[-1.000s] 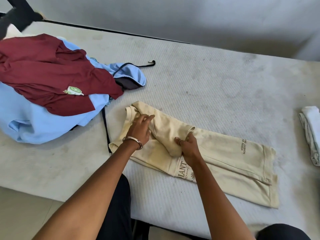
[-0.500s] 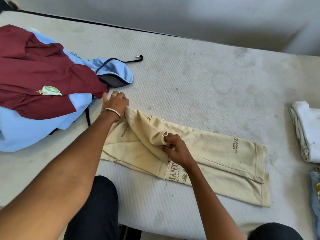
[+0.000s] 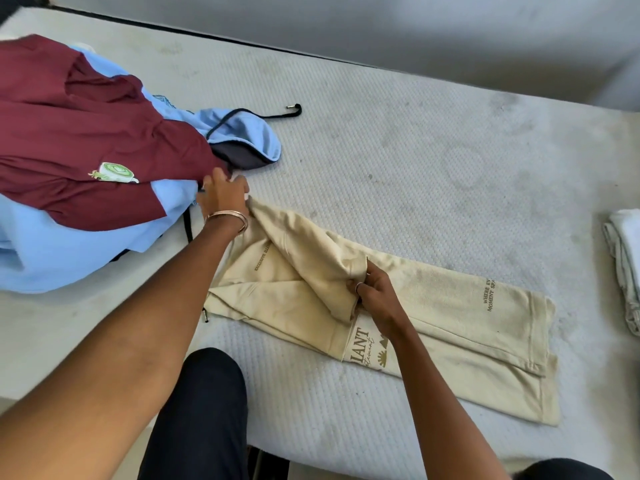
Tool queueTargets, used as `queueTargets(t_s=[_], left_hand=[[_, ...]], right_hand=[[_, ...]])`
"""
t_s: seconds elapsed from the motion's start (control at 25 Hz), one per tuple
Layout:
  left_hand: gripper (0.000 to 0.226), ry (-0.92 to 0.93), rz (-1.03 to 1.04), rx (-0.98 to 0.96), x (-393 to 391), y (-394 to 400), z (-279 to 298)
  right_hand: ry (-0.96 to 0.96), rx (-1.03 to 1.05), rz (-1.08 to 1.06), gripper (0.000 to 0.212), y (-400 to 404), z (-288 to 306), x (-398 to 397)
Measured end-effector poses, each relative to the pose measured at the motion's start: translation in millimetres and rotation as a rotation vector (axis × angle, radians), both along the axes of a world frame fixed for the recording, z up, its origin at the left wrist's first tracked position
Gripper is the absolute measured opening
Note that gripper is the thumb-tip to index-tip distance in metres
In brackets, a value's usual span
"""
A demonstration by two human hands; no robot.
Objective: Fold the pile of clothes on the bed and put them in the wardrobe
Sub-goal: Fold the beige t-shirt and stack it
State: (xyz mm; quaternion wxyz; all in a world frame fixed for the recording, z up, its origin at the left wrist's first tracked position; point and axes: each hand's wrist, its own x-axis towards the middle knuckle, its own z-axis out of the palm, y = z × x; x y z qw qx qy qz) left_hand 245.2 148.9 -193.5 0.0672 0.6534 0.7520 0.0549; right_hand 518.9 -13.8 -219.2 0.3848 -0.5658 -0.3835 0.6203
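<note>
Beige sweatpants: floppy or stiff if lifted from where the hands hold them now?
Likely floppy: the beige sweatpants crease and drape between the left hand and right hand. Probably not slippery, since the fabric looks matte and thick. The loose legs would likely sag and unfold if lifted.

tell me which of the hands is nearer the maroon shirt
Left. The left hand is right at the maroon shirt's edge; the right hand pinches the beige garment, well away from it.

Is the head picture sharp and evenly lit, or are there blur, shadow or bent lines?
Head view: soft daylight, no glare; the cream trousers and their print read fairly sharp; the left hand is slightly smeared; the mattress edge bows from the wide lens; the wall behind lies in grey shade.
</note>
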Motion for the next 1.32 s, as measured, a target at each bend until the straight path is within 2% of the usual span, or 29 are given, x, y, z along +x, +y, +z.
queueTargets(t_s=[0.04,0.12,0.2,0.32,0.4,0.52,0.68,0.88,0.96,1.04,1.16,1.24,1.32], left_hand=[[0.018,-0.145,0.116,-0.086,2,-3,-2],[0.035,-0.272,0.212,-0.218,3,-12,-6],[0.044,-0.36,0.241,-0.245,-2,-15,-9],[0.055,-0.413,0.163,-0.311,-6,-9,-10],[0.046,-0.38,0.065,-0.339,-4,-3,-8],[0.023,-0.458,0.172,-0.193,0,4,5],[0.028,-0.496,0.188,-0.013,-1,11,5],[0.027,-0.479,0.161,-0.013,-1,1,-15],[0.024,-0.461,0.119,-0.02,-2,1,-18],[0.029,-0.411,0.072,-0.046,-1,-1,-21],[0.047,-0.387,0.05,-0.136,5,-14,-20],[0.059,-0.385,0.05,-0.182,8,-21,-17],[0.062,-0.369,0.017,-0.218,12,-25,-12]], right_hand=[[0.007,-0.01,0.012,0.019,0,3,-2],[0.01,-0.007,0.005,0.021,1,8,-8],[-0.006,0.026,-0.005,0.025,3,12,-13],[-0.005,0.062,0.113,0.022,8,22,-15],[-0.054,0.1,0.302,0.019,13,29,-15],[-0.024,0.085,0.457,0.023,19,38,-18],[0.068,0.015,0.526,0.021,21,40,-21],[0.057,-0.069,0.535,0.028,17,27,-30],[0.053,0.022,0.389,0.031,16,26,-28],[0.128,0.038,0.074,0.033,12,23,-20],[0.254,-0.235,-0.374,0.028,5,12,-6],[0.225,-0.378,-0.482,0.018,-1,6,0],[0.196,-0.379,-0.49,0.018,-4,6,2]])
